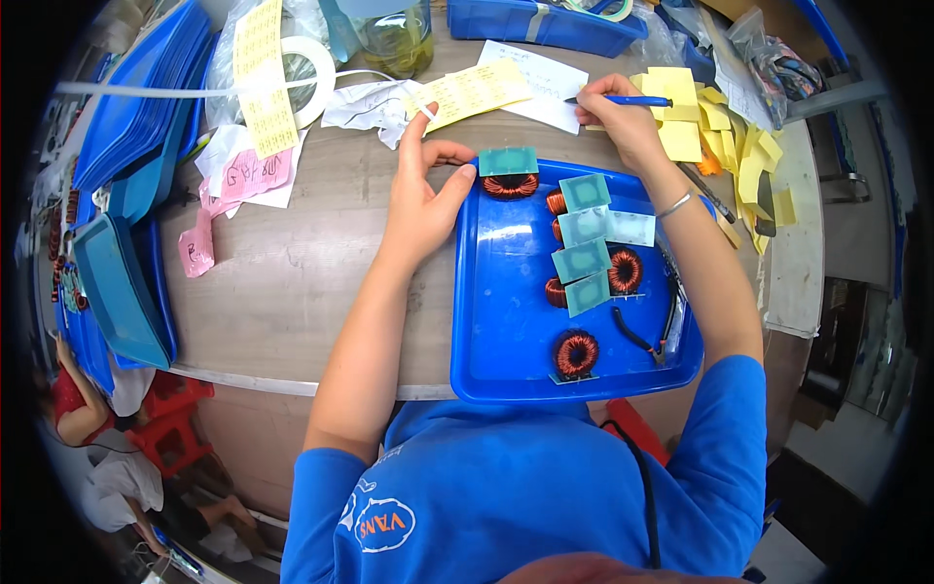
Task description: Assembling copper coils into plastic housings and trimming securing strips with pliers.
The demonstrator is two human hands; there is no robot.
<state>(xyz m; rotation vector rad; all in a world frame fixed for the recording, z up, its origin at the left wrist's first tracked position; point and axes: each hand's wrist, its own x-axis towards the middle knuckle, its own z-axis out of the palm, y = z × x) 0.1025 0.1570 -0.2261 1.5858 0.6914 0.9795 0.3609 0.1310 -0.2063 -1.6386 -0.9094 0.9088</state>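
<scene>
My right hand (623,122) grips a blue pen (644,101) over a white sheet of paper (555,109) with handwriting. Beside the far left corner of a blue plastic tray (501,302), my left hand (426,195) has its fingers apart. Its index fingertip, with a white wrap, lies by the end of a yellow printed label strip (486,94). Inside the tray are several copper-wound ring coils (576,352), some with pale green square plates (581,261) on them. Pliers with black handles (637,336) lie at the tray's right side, partly hidden by my right arm.
Loose yellow papers (764,161) pile up on the right. A white tape roll (316,83), pink notes (263,180) and stacked blue trays (136,92) occupy the left. A jar (394,39) and a blue bin (545,24) stand at the back. Other people sit at lower left.
</scene>
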